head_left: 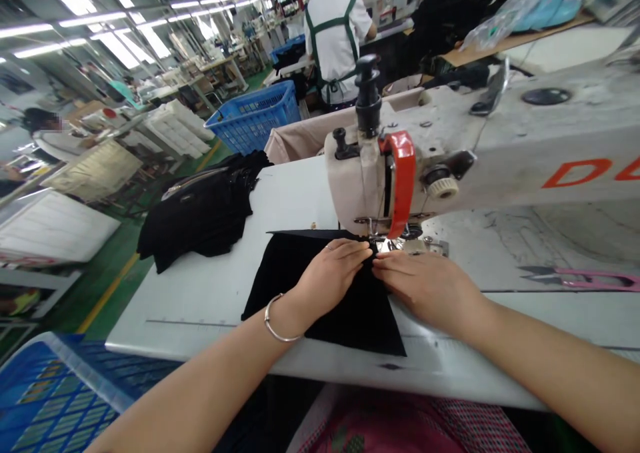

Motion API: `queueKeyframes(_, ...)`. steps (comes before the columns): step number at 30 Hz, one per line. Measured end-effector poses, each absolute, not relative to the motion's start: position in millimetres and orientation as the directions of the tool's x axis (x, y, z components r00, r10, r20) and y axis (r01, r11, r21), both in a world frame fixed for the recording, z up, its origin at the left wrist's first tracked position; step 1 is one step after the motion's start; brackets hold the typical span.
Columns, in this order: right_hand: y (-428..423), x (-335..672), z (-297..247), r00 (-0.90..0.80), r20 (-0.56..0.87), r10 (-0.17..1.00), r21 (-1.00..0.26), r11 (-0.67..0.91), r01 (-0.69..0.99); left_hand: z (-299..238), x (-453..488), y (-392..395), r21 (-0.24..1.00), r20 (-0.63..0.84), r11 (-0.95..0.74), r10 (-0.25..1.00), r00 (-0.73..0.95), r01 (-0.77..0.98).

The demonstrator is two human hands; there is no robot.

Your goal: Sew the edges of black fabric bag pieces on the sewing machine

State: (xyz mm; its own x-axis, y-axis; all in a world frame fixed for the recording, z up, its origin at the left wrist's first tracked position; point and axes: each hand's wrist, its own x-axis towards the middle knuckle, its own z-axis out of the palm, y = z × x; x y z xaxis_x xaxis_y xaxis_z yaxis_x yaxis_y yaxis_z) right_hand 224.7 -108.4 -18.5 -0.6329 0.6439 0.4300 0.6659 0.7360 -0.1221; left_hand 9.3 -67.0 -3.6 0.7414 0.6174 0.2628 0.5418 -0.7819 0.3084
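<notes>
A flat black fabric piece (280, 273) lies on the pale sewing table, its far edge at the needle area of a sewing machine (350, 180). Across the fabric, my left hand (335, 270) lies flat with fingers stretched, the tips close to the presser foot (387, 244). On the wrist is a silver bangle (269, 320). From the right, my right hand (425, 283) has its fingers closed at the fabric's right edge, just in front of the presser foot. Its thumb is mostly hidden. A red guard (403, 180) covers part of the machine head.
Pink-handled thread snips (595, 278) rest on the machine bed at right. A black fabric pile (205, 206) sits at the table's left end. Blue baskets stand at lower left (45, 386) and beyond the table (257, 116). A person (330, 36) works behind the machine.
</notes>
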Motion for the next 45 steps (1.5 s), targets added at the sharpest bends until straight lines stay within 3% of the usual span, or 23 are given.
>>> queueKeyframes(17,-109.7,219.7,-11.1,-0.634,0.374,0.677,-0.075,0.703,0.707,3.7,5.4,-59.7,0.331,0.177,-0.775,0.611,0.772,0.538)
queueKeyframes(25,-110.1,218.7,-10.9,-0.613,0.371,0.698,-0.145,0.695,0.704,6.6,5.7,-59.4,0.358,0.137,-0.756,0.623,0.770,0.548)
queueKeyframes(30,-114.4,232.0,-1.4,-0.637,0.332,0.696,-0.168,0.708,0.686,23.2,1.2,-92.2,0.407,0.043,-0.753,0.581,0.813,0.517)
queueKeyframes(33,-124.9,256.2,5.4,-0.659,0.319,0.681,-0.201,0.728,0.655,28.7,-3.7,-126.3,0.375,0.017,-0.773,0.558,0.830,0.512)
queueKeyframes(37,-126.8,274.7,3.8,-0.640,0.262,0.722,-0.218,0.691,0.689,22.2,-8.7,-152.3,0.394,0.103,-0.789,0.548,0.830,0.472)
queueKeyframes(42,-103.2,251.4,-3.6,-0.404,0.342,0.848,-0.110,0.463,0.879,6.1,-11.0,-155.4,0.557,0.195,-0.643,0.717,0.669,0.526)
queueKeyframes(45,-107.9,241.8,-1.9,-0.422,0.359,0.833,-0.179,0.505,0.844,2.8,-11.6,-155.5,0.671,0.190,-0.510,0.819,0.541,0.537)
